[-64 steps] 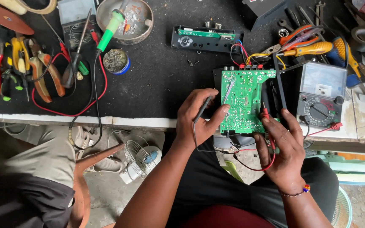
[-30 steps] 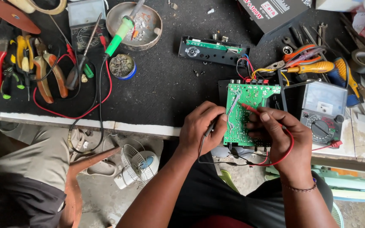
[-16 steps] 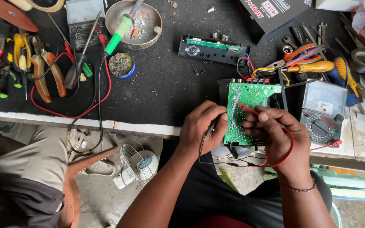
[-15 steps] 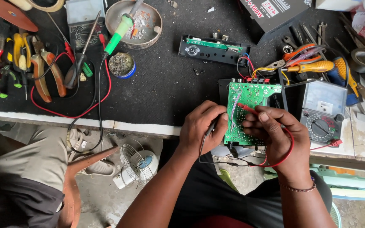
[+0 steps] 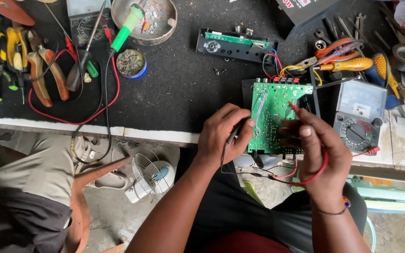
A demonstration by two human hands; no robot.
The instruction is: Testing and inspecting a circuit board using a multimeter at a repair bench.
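Here, left hand (image 5: 223, 136) pinches a black probe, right hand (image 5: 317, 154) a red probe (image 5: 294, 108), on the green circuit board (image 5: 275, 117).

An electronics repair workshop: pliers (image 5: 38, 70), soldering iron (image 5: 125, 26), multimeter (image 5: 359, 115) crowd the bench (image 5: 174, 89).

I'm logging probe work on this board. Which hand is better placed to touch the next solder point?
Probably the right hand: its fingers pinch the red probe over the green circuit board.
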